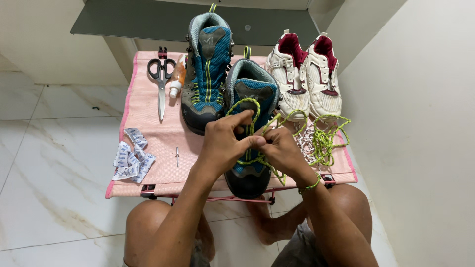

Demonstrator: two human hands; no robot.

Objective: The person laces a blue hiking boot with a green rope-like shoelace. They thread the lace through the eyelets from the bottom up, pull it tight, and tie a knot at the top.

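A blue and grey hiking boot (250, 94) stands on a small pink fabric table (148, 123), toe toward me. Over its front, my left hand (225, 143) pinches a loop of yellow-green lace (250, 106) that rises above the tongue. My right hand (283, 151) grips the same lace beside it, fingertips touching those of the left. More of the lace trails off to the right in a loose heap (326, 138). A second matching boot (207, 69) stands just behind and to the left.
A pair of white and maroon sneakers (307, 79) sits at the back right, with a white lace (307, 141) piled in front. Scissors (161, 81), a small bottle (176, 76), a metal pin (177, 155) and several small packets (131, 158) lie at the left. A white wall stands close on the right.
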